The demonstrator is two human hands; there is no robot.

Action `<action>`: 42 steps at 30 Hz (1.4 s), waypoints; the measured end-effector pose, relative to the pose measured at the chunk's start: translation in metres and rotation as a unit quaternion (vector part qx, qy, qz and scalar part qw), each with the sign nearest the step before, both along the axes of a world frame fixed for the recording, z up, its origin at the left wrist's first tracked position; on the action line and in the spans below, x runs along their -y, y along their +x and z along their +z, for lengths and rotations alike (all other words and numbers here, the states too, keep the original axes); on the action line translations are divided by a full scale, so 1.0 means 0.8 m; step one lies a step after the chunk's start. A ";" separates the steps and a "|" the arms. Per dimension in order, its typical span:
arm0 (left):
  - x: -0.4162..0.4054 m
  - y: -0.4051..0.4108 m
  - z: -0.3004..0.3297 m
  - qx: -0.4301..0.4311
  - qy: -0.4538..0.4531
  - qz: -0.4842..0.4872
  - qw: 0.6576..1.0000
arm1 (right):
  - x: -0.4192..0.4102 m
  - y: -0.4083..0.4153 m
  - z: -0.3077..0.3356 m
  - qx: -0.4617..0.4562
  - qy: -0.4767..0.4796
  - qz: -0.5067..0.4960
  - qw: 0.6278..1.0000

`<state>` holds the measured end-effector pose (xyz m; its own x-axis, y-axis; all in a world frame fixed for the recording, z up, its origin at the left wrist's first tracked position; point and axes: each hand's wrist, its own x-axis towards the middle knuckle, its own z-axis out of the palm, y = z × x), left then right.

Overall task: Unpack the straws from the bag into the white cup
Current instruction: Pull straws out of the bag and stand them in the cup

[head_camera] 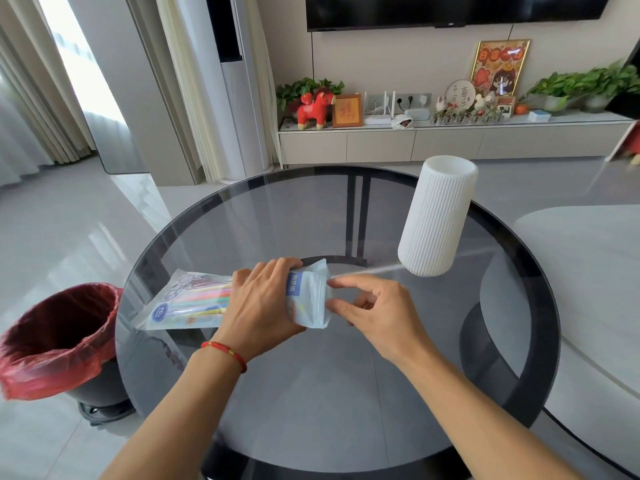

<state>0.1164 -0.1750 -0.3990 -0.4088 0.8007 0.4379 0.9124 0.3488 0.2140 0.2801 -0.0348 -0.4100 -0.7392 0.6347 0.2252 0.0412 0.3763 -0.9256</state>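
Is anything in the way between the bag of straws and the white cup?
Nothing visible: only bare glass table lies between the bag and the white cup. The straws are inside the bag.

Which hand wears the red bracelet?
The left hand, gripping the straw bag; the right hand has a bare wrist and pinches the bag's end.

clear printed bag (183, 303) lying flat on its side, pastel straws (201, 301) inside; ribbed white cup (436, 216) upright, well apart.
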 end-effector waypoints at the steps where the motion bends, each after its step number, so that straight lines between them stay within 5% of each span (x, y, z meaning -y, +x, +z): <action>1: 0.000 0.000 0.000 0.002 -0.005 0.003 1.000 | 0.000 -0.002 0.000 0.006 0.006 0.000 1.000; 10: 0.001 0.008 -0.003 0.014 -0.043 -0.002 0.999 | 0.003 -0.014 -0.009 0.089 -0.025 0.130 0.987; 25: 0.008 -0.002 0.002 0.016 -0.054 0.046 0.997 | -0.054 0.012 0.005 0.006 -0.243 0.008 0.970; 33: 0.007 0.001 -0.001 0.001 -0.068 0.054 0.996 | -0.039 -0.007 -0.005 -0.009 -0.146 -0.025 0.989; 42: 0.009 -0.003 0.006 0.010 -0.047 0.070 0.996 | -0.075 0.022 0.017 -0.114 -0.367 -0.073 0.920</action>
<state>0.1143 -0.1818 -0.3938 -0.5277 0.7719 0.3546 0.8491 0.4918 0.1931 0.2980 0.0250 -0.3961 -0.6202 0.7668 -0.1656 -0.1843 -0.3477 -0.9193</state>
